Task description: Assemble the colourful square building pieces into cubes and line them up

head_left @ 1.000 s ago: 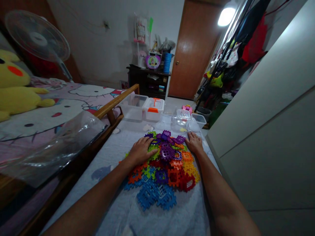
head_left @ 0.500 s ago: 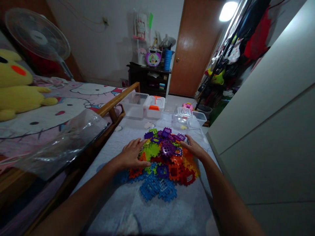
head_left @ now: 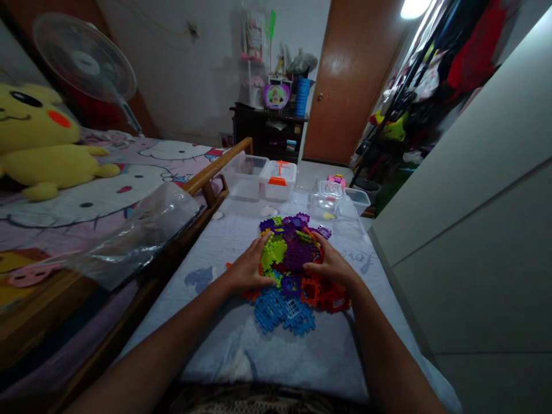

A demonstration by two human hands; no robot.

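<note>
A heap of flat, notched plastic building blocks lies on the cloth-covered surface (head_left: 233, 356), squeezed between my two hands. My left hand (head_left: 249, 267) is cupped around the heap's left side, its thumb and fingers gripping lime-green blocks (head_left: 274, 253). From the right, my right hand (head_left: 335, 265) curls against purple blocks (head_left: 296, 252), with orange and green edges by its fingers. Closer to me lie blue blocks (head_left: 269, 310), an orange square block (head_left: 309, 292) and red blocks (head_left: 334, 300). My palms hide part of the heap.
Beyond the heap stand an open clear bin (head_left: 245, 172), a lidded box with an orange latch (head_left: 278, 179) and small clear containers (head_left: 330, 195). A wooden rail (head_left: 215, 172) and a plastic bag (head_left: 142, 236) are at left. A white cabinet (head_left: 474, 230) borders the right side.
Both hands have moved inward, pushing the sides of the heap together into a narrower, taller pile. The view has shifted slightly, so the room appears farther right.
</note>
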